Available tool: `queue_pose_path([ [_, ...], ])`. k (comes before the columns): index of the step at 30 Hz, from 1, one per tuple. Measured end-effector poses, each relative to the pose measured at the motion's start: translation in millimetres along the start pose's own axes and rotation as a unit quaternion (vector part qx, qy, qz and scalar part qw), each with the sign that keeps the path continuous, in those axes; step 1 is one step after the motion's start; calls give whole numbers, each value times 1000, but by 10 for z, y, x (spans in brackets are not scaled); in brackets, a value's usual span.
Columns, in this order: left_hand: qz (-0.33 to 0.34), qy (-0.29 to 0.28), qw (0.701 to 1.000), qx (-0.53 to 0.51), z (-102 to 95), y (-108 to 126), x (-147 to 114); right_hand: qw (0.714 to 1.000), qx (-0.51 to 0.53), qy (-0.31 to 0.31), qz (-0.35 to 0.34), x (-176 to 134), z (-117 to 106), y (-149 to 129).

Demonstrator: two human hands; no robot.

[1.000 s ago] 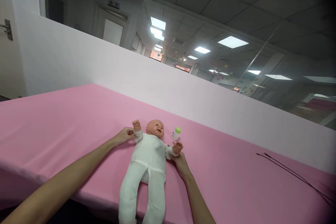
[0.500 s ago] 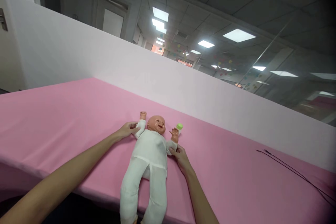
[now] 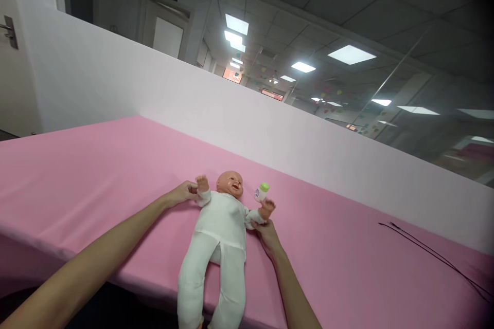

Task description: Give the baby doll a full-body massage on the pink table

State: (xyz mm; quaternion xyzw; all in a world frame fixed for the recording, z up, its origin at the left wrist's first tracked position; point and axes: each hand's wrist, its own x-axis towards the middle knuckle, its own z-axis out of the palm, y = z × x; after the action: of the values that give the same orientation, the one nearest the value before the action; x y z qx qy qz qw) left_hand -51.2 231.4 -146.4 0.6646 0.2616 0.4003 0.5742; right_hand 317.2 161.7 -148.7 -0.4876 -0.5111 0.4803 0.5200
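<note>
A baby doll (image 3: 221, 221) in a white top and white trousers lies on its back, its bald head toward the wall and its legs toward me. My left hand (image 3: 186, 193) is closed on the sleeved doll arm at the left, the fingers partly behind it. At the other side my right hand (image 3: 267, 232) grips the doll's other sleeved arm from below, thumb on the sleeve. Both doll arms stick outward with the small hands showing. Just beyond the right doll hand is a small bottle (image 3: 261, 192) with a green cap and a printed label.
Pink cloth (image 3: 332, 252) covers the table beneath the doll. Thin black cables (image 3: 428, 252) lie at the right. A low white wall (image 3: 247, 128) with glass above borders the far side. A door handle (image 3: 10, 32) shows at the far left.
Both doll arms have swung outward and lower, the right one away from the bottle, which now shows more fully. My hands have kept hold of the arms.
</note>
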Motion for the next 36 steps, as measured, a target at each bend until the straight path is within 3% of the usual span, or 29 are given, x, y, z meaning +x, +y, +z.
queue_pose_path([
  [6, -27, 140, 989, 27, 76, -119, 122, 998, -58, 6, -2, 39, 74, 15],
  [10, -52, 164, 984, 36, 76, -184, 165, 1000, -27, 5, 2, 21, 103, -21],
  [12, -46, 145, 988, 19, 44, -156, 137, 1000, -6, -8, 2, -1, 89, -41],
  [17, -2, 31, 999, -41, -57, -52, 37, 999, -12, -34, 3, -47, 44, -79],
  [22, 55, -87, 995, 12, -71, -75, 53, 993, -70, -86, -39, -74, 51, -142],
  [24, 59, -107, 992, 31, -75, -91, 65, 991, -76, -103, -42, -86, 52, -165],
  [26, 55, -88, 994, 34, -84, -95, 64, 990, -83, -110, -39, -97, 45, -174],
  [30, 49, 23, 999, -1, -95, -80, 44, 992, -83, -88, -44, -102, 28, -149],
  [36, 36, 132, 980, -146, -39, 3, 68, 997, 54, 34, -34, -31, -23, -94],
])
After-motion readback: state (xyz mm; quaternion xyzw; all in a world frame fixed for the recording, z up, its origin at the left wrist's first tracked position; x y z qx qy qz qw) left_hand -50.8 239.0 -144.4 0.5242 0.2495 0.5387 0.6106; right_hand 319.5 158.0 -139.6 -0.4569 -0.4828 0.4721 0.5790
